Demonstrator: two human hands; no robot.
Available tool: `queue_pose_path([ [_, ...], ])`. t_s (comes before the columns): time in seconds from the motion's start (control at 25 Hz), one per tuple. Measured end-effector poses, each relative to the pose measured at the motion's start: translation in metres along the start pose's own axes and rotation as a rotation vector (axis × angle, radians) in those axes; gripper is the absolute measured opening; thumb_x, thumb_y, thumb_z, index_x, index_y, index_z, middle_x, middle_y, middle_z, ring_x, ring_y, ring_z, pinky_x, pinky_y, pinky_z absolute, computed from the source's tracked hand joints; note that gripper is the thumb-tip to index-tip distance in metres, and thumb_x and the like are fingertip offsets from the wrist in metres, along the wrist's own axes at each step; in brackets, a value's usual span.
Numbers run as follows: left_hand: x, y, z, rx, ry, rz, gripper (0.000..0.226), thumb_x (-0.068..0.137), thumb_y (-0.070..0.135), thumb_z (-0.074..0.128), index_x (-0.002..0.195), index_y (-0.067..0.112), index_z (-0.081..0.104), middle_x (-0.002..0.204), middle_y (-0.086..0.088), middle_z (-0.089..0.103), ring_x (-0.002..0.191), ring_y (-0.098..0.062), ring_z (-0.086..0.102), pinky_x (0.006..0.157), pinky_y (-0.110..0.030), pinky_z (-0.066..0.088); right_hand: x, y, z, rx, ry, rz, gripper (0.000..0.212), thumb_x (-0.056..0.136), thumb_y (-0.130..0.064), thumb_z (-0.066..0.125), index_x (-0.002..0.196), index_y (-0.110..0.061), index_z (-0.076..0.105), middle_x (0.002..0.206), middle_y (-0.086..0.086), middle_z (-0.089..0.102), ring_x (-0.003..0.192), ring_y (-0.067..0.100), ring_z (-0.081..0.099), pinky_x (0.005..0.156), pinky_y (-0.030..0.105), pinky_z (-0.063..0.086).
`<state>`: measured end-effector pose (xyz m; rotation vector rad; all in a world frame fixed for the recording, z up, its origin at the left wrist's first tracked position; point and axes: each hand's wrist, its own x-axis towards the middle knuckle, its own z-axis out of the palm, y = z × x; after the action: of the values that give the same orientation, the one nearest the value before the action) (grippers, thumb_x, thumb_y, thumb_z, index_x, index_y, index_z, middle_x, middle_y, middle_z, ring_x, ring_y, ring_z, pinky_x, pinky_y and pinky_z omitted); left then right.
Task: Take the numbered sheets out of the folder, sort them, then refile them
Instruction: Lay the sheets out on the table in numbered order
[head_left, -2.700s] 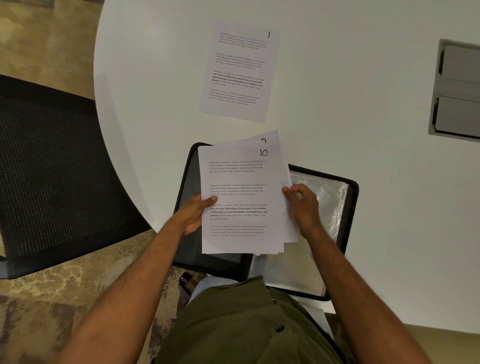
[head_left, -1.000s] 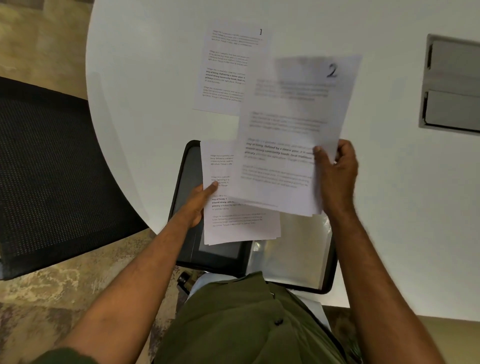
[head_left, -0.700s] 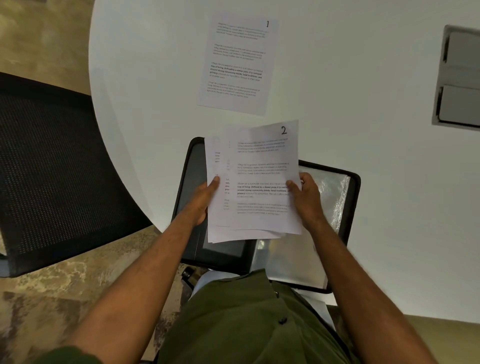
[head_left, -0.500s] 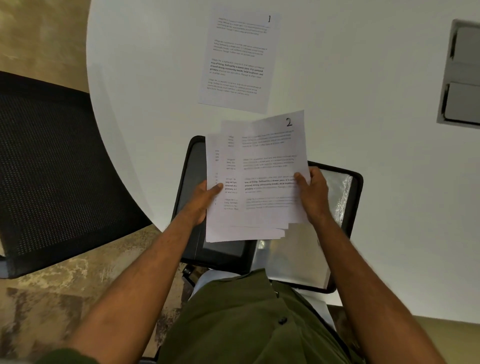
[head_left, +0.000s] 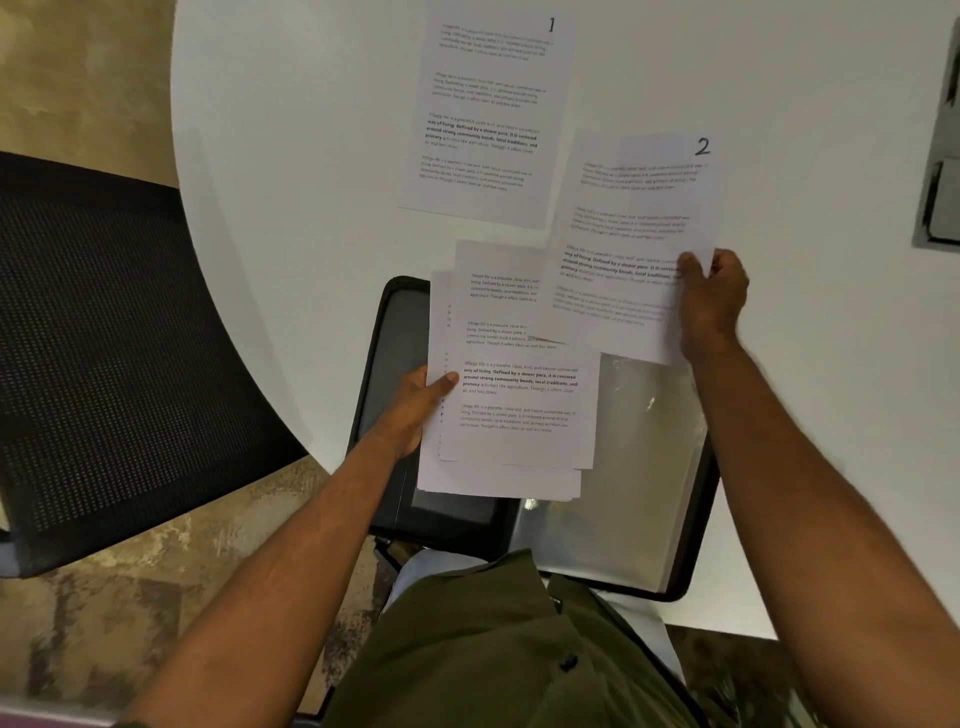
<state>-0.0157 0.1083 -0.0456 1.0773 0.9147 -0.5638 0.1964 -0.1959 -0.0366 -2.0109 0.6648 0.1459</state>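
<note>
Sorting is in hand: the left hand (head_left: 415, 410) pinches the loose stack of white printed sheets (head_left: 511, 410) (count unreadable) over the open black plastic-sleeved folder (head_left: 395, 353). One white sheet marked 1 (head_left: 493, 109) lies on the round white table (head_left: 291, 156). The right hand (head_left: 714, 296) pinches the one white sheet marked 2 (head_left: 634, 234); the next move, judged, is laying it onto sheet 1.

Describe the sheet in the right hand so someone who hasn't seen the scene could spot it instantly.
Start at the round white table and find the open black folder at its near edge. Up and right of the folder, the right hand pinches one sheet by its right edge. It alone bears a handwritten 2; the sheet lying flat says 1, and the left hand holds a stack.
</note>
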Motion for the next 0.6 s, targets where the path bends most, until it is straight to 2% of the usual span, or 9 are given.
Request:
queue_pose_path([
  [0.08,0.002,-0.001,-0.001,0.002,0.0,-0.005,0.022,0.102,0.012,0.059,0.123,0.016,0.066,0.114,-0.007,0.076,0.104,-0.027,0.074,0.081,-0.04,0.063,0.018,-0.003,0.002,-0.05,0.035,-0.026,0.029,0.094,-0.017,0.064,0.121,-0.006,0.06,0.108,0.0,0.063,0.095,0.012,0.059,0.092,0.03,0.052],
  [0.16,0.004,-0.001,-0.002,0.007,0.001,-0.01,0.026,0.101,0.014,0.06,0.126,0.013,0.065,0.119,-0.01,0.075,0.107,-0.029,0.073,0.084,-0.043,0.063,0.024,-0.004,0.003,-0.164,0.055,-0.129,0.045,0.093,-0.019,0.063,0.135,-0.008,0.051,0.126,0.005,0.059,0.115,0.02,0.057,0.104,0.027,0.044],
  [0.24,0.005,-0.001,-0.003,0.012,-0.005,-0.019,0.028,0.101,0.015,0.06,0.129,0.013,0.063,0.12,-0.011,0.074,0.108,-0.03,0.073,0.087,-0.046,0.062,0.015,-0.001,0.008,-0.354,0.035,-0.297,0.05,0.094,-0.023,0.061,0.141,-0.012,0.047,0.142,0.008,0.051,0.129,0.027,0.048,0.108,0.025,0.033],
  [0.36,0.007,-0.001,-0.004,0.005,-0.001,-0.034,0.025,0.102,0.014,0.059,0.126,0.015,0.064,0.119,-0.009,0.075,0.107,-0.029,0.073,0.084,-0.045,0.063,-0.009,0.023,0.024,-0.599,-0.158,-0.53,0.053,0.097,-0.036,0.058,0.144,-0.014,0.049,0.155,0.013,0.042,0.143,0.034,0.038,0.116,0.043,0.031],
  [0.44,0.009,-0.001,-0.004,0.005,0.019,-0.042,0.024,0.102,0.013,0.059,0.125,0.016,0.066,0.12,-0.01,0.074,0.107,-0.03,0.073,0.084,-0.044,0.063,-0.016,0.042,0.034,-0.776,-0.279,-0.56,0.065,0.1,-0.046,0.055,0.154,-0.015,0.038,0.164,0.016,0.029,0.152,0.037,0.024,0.121,0.05,0.024],
  [0.52,0.01,-0.001,-0.005,0.014,0.014,-0.045,0.027,0.102,0.013,0.059,0.128,0.016,0.065,0.123,-0.011,0.073,0.109,-0.032,0.072,0.089,-0.049,0.061,-0.009,0.046,0.042,-0.817,-0.287,-0.55,0.072,0.1,-0.051,0.052,0.159,-0.015,0.031,0.167,0.017,0.023,0.155,0.038,0.017,0.122,0.053,0.022],
  [0.6,0.011,-0.001,-0.006,0.018,0.011,-0.053,0.027,0.101,0.014,0.06,0.128,0.016,0.065,0.124,-0.011,0.073,0.11,-0.032,0.071,0.093,-0.052,0.059,0.005,0.037,0.049,-0.801,-0.268,-0.542,0.073,0.099,-0.051,0.053,0.159,-0.014,0.031,0.166,0.019,0.024,0.154,0.041,0.018,0.122,0.056,0.023],
])
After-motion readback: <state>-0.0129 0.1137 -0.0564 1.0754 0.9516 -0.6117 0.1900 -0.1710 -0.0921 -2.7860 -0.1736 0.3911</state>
